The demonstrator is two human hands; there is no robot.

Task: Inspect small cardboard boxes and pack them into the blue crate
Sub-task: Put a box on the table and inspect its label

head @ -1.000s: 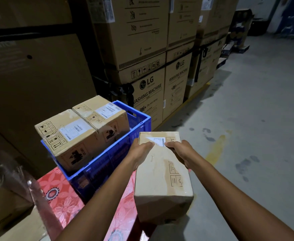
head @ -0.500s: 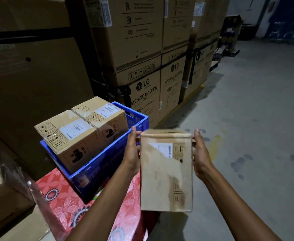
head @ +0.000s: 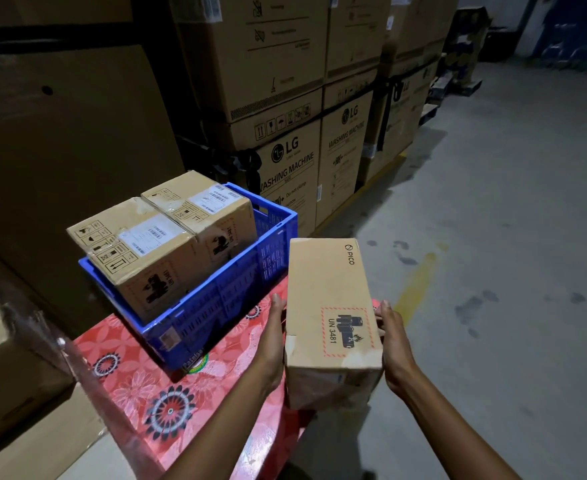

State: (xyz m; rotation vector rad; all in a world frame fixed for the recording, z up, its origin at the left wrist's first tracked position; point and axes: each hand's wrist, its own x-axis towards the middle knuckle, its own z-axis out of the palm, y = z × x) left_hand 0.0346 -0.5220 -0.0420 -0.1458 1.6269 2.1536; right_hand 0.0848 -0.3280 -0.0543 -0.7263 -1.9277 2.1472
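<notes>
I hold a small cardboard box (head: 330, 306) between both hands, just right of the blue crate (head: 222, 299). Its upper face shows a PICO logo and a red-framed UN 3481 battery mark. My left hand (head: 274, 327) presses its left side and my right hand (head: 391, 337) presses its right side. The crate stands on a table with a red flowered cloth (head: 139, 382). Two taped cardboard boxes stand side by side in the crate: a nearer box (head: 139, 251) and a farther box (head: 202, 209), both rising above the rim.
Tall stacks of LG washing machine cartons (head: 285, 157) stand right behind the crate. Big brown cartons (head: 60, 150) fill the left side, and a plastic-wrapped carton (head: 4, 358) sits at the near left. Grey concrete floor (head: 493, 237) with a yellow mark stretches to the right.
The box has been turned in my hands: the face with the white label is gone and the face with the PICO logo and UN 3481 mark is up. My hands shifted nearer along its sides.
</notes>
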